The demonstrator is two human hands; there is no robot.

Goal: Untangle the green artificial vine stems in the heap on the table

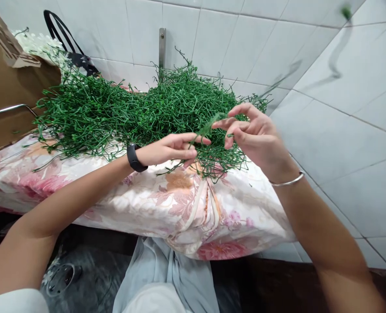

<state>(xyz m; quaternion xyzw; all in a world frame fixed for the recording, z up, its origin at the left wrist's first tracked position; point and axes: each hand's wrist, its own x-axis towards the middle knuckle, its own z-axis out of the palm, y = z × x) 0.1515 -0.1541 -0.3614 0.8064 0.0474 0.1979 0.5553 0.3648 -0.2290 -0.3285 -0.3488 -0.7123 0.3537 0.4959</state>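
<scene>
A large heap of thin green stems, tangled and tipped with small buds, lies on a floral cloth. Over its front edge, my left hand holds a slightly blurred green stem between its fingers, index finger stretched forward. This stem slants up towards the fingertips of my right hand. The right fingers are curled but loosely spread, and a small green bud shows at the thumb tip; the rest of that piece is hidden. A blurred green-tipped strand shows at the upper right, against the wall.
The floral cloth covers the surface in front of me. A cardboard box stands at the left, with white flowers and a black-strapped bag behind it. White tiled walls close off the back and right.
</scene>
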